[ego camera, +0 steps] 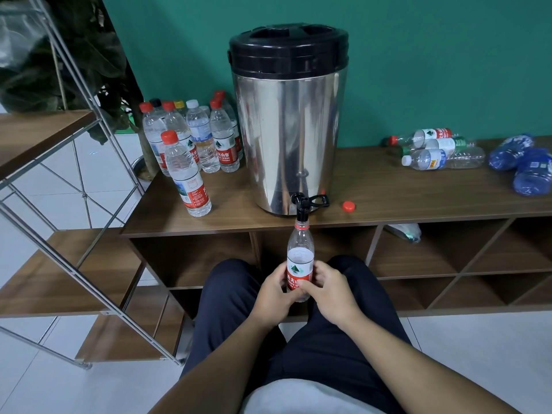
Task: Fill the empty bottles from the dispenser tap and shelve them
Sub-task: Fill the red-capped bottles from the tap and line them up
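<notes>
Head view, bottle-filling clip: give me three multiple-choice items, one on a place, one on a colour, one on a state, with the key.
1. Where does the loose red cap lie?
A. on the cabinet top right of the tap
B. on the floor
C. inside a cubby

2. What colour is the dispenser lid?
A. red
B. black
C. white

3. How is the bottle under the tap held?
A. standing free
B. left hand only
C. both hands

Key: 1 A, it sits on the wooden cabinet top beside the tap. 2 B, the lid is black above the steel body. 3 C, the left hand and right hand both have a grip on its lower body.
</notes>
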`<state>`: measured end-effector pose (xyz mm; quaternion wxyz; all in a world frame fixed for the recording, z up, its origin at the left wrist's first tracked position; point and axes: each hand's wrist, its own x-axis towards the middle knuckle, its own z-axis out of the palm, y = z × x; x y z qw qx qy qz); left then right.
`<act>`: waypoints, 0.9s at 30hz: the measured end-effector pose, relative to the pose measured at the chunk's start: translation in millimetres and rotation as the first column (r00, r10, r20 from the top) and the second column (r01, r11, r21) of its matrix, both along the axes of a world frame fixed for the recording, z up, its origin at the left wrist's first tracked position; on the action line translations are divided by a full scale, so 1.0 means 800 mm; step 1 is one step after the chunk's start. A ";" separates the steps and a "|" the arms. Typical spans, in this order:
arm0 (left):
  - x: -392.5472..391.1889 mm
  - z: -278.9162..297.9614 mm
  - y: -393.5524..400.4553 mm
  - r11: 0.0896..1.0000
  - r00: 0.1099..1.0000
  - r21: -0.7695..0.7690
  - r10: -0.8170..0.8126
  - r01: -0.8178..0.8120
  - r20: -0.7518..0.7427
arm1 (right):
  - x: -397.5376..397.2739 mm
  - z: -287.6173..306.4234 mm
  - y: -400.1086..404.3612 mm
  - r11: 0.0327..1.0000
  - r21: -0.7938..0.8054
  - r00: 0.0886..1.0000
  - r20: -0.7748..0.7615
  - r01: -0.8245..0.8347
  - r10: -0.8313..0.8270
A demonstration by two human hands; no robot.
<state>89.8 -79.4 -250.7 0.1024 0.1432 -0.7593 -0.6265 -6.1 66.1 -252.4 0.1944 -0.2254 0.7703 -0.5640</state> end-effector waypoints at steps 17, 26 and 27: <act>0.001 0.001 -0.001 1.000 1.000 -0.013 -0.003 0.003 0.003 | 0.001 0.003 0.001 1.000 -0.017 1.000 0.010 0.003 -0.003; 0.000 0.000 -0.002 1.000 1.000 -0.017 -0.001 0.001 0.005 | 0.002 0.005 0.002 1.000 -0.004 1.000 0.008 0.004 -0.004; 0.000 0.000 -0.002 1.000 1.000 -0.012 -0.001 0.001 0.006 | 0.003 0.006 0.002 1.000 -0.003 1.000 0.008 0.003 -0.003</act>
